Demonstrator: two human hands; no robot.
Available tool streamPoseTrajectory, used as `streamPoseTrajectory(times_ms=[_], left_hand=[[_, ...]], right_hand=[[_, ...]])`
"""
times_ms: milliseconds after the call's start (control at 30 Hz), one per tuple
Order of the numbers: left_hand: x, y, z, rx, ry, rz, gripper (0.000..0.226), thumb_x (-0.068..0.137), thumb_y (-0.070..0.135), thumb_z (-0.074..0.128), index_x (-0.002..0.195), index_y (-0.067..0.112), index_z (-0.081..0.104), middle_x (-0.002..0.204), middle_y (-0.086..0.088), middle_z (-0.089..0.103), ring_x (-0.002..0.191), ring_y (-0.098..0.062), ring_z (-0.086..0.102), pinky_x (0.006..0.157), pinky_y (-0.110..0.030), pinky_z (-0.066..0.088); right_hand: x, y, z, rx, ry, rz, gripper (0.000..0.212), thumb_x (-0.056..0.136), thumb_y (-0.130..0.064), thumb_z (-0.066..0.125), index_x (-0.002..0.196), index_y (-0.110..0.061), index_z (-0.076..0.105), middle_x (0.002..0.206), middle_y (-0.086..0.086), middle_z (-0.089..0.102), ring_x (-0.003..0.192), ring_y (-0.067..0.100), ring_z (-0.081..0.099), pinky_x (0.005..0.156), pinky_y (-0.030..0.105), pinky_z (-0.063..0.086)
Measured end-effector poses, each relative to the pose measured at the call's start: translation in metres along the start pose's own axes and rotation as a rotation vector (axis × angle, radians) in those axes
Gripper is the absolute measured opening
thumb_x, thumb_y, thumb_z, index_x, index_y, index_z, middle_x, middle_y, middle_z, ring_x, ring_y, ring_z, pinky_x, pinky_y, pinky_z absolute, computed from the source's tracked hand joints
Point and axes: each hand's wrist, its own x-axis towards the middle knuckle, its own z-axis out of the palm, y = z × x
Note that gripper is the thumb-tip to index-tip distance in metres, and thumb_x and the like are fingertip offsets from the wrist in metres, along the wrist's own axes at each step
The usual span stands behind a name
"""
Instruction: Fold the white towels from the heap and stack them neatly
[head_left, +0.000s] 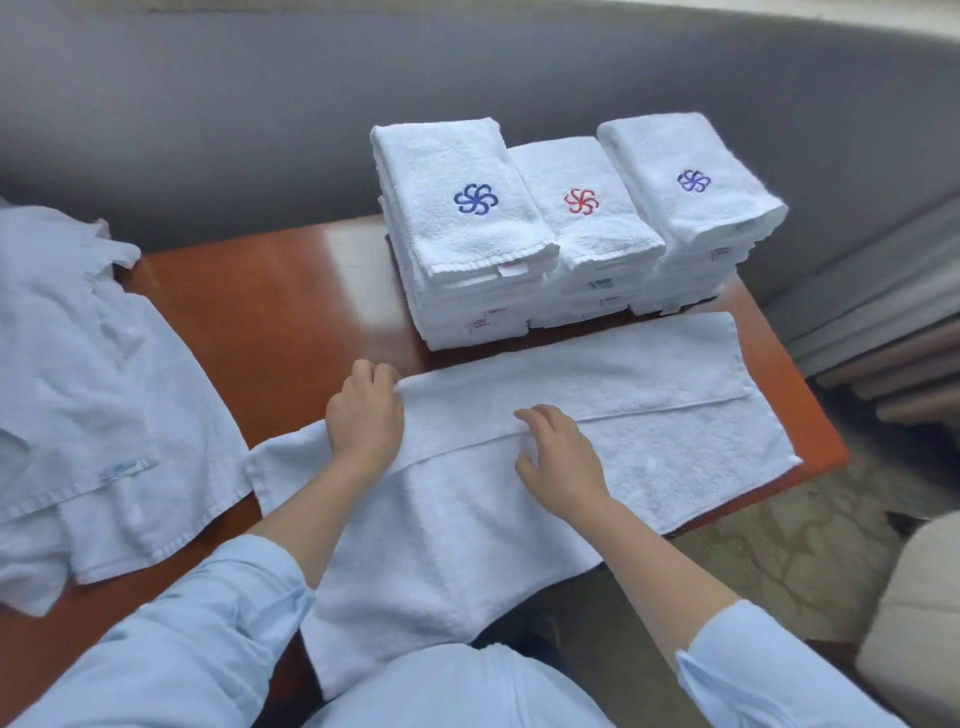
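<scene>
White towel spread across the wooden table, a long strip doubled over along its far side, near part hanging off the table's front edge. Left hand at the strip's left end, fingers curled over the far corner, gripping the cloth. Right hand further right, on the strip's near edge, fingers loosely spread and resting on the towel, holding nothing. Behind the towel, close side by side, 3 stacks of folded towels: blue-emblem stack, red-emblem stack, purple-emblem stack. Heap of unfolded white cloth at the table's left end, well apart from the stacks
</scene>
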Motion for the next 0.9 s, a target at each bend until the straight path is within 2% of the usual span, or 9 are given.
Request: streamPoseTrajectory(times_ms=[100, 200, 367, 533, 600, 700, 900], left_hand=[[-0.002, 0.0, 0.004, 0.029, 0.054, 0.033, 0.05, 0.082, 0.0, 0.05, 0.128, 0.018, 0.056, 0.132, -0.007, 0.048, 0.114, -0.03, 0.047, 0.095, -0.038, 0.033], [-0.008, 0.013, 0.009, 0.035, 0.068, 0.161, 0.054, 0.079, 0.001, 0.055, 0.13, 0.016, 0.057, 0.139, -0.007, 0.047, 0.127, -0.03, 0.041, 0.107, -0.038, 0.025], [-0.024, 0.055, 0.026, -0.063, -0.132, 0.34, 0.051, 0.085, 0.01, 0.057, 0.134, 0.021, 0.056, 0.145, -0.003, 0.043, 0.139, -0.024, 0.032, 0.114, -0.032, 0.017], [-0.039, 0.101, 0.046, -0.068, -0.295, 0.49, 0.049, 0.091, 0.029, 0.058, 0.139, 0.023, 0.05, 0.148, 0.0, 0.038, 0.14, -0.019, 0.029, 0.114, -0.032, 0.024], [-0.046, 0.12, 0.055, -0.052, -0.328, 0.499, 0.048, 0.091, 0.033, 0.059, 0.138, 0.024, 0.051, 0.145, 0.001, 0.04, 0.137, -0.019, 0.033, 0.11, -0.031, 0.03], [-0.054, 0.151, 0.069, -0.014, -0.277, 0.424, 0.043, 0.092, 0.036, 0.058, 0.134, 0.028, 0.053, 0.13, 0.004, 0.046, 0.122, -0.017, 0.041, 0.099, -0.029, 0.034], [-0.07, 0.212, 0.093, -0.007, -0.26, 0.22, 0.044, 0.088, 0.04, 0.058, 0.132, 0.035, 0.049, 0.118, 0.008, 0.047, 0.107, -0.014, 0.044, 0.09, -0.027, 0.034]], right_hand=[[-0.001, 0.004, 0.0, -0.017, -0.047, 0.016, 0.055, 0.092, -0.02, 0.054, 0.146, -0.02, 0.04, 0.148, -0.002, 0.038, 0.134, 0.018, 0.038, 0.107, 0.033, 0.037], [-0.006, 0.013, -0.003, -0.03, -0.062, 0.032, 0.056, 0.092, -0.021, 0.054, 0.146, -0.02, 0.039, 0.147, -0.002, 0.038, 0.132, 0.019, 0.04, 0.106, 0.034, 0.038], [-0.015, 0.042, -0.019, -0.039, -0.101, 0.088, 0.058, 0.091, -0.024, 0.053, 0.147, -0.02, 0.037, 0.148, -0.002, 0.038, 0.132, 0.02, 0.039, 0.106, 0.034, 0.038], [-0.016, 0.086, -0.038, -0.077, -0.137, 0.121, 0.059, 0.092, -0.025, 0.053, 0.148, -0.019, 0.036, 0.148, 0.001, 0.039, 0.132, 0.023, 0.04, 0.106, 0.036, 0.038], [-0.012, 0.108, -0.047, -0.112, -0.157, 0.157, 0.059, 0.093, -0.027, 0.052, 0.148, -0.018, 0.035, 0.147, 0.004, 0.039, 0.131, 0.024, 0.041, 0.103, 0.036, 0.04], [-0.002, 0.147, -0.063, -0.205, -0.188, 0.176, 0.052, 0.094, -0.028, 0.05, 0.143, -0.017, 0.039, 0.143, 0.006, 0.04, 0.127, 0.026, 0.041, 0.095, 0.036, 0.044], [0.019, 0.219, -0.098, -0.372, -0.235, -0.031, 0.045, 0.091, -0.017, 0.046, 0.136, -0.022, 0.044, 0.134, 0.007, 0.043, 0.116, 0.029, 0.044, 0.081, 0.033, 0.04]])
